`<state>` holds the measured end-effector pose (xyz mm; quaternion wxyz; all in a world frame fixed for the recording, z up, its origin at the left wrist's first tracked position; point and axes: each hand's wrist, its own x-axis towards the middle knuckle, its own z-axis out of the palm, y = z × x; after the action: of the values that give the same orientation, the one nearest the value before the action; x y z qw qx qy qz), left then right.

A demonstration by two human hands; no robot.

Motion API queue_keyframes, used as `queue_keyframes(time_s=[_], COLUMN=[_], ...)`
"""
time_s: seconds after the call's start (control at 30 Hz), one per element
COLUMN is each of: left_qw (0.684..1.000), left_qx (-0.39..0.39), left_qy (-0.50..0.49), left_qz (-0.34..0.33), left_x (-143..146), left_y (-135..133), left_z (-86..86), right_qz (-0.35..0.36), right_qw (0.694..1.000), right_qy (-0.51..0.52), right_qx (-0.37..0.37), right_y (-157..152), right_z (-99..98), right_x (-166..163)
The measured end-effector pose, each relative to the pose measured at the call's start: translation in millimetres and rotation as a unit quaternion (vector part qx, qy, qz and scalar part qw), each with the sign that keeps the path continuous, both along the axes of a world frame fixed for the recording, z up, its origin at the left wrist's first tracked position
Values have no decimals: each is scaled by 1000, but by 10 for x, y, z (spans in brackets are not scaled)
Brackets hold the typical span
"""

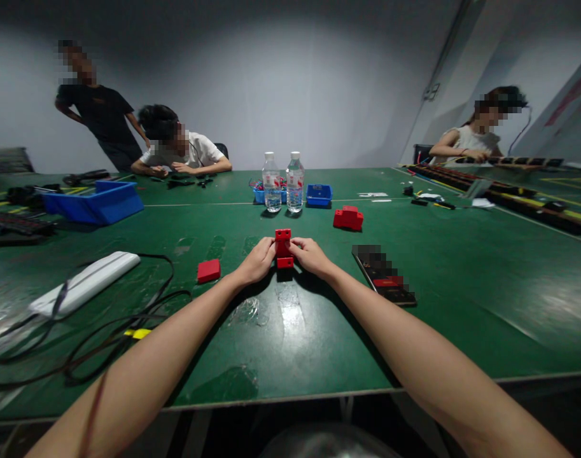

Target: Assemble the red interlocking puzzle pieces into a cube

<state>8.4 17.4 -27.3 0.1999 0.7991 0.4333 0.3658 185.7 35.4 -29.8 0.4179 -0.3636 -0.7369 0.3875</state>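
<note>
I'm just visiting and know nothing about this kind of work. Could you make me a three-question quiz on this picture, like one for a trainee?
1. What do the left hand and right hand hold between them?
a) A white bar
b) A red part with holes
c) A blue bin

2. True or false: the small red block lies to the right of the right hand.

3. How many clear bottles stand upright on the green table beyond the hands?

Key
1: b.
2: False; the small red block lies to the left of the left hand.
3: Two, side by side.
</note>
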Motion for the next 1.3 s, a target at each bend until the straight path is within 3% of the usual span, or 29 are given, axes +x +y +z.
queue_keyframes(time_s=[1.3], left_qw=[1000], left_qx=[10], left_qy=[16], left_qz=[0], left_x=[-1], left_y=[-8], left_z=[10], right_qz=[-18], right_qw=[999], right_qy=[-26], right_qx=[10], right_y=[-26], right_z=[36], right_x=[8])
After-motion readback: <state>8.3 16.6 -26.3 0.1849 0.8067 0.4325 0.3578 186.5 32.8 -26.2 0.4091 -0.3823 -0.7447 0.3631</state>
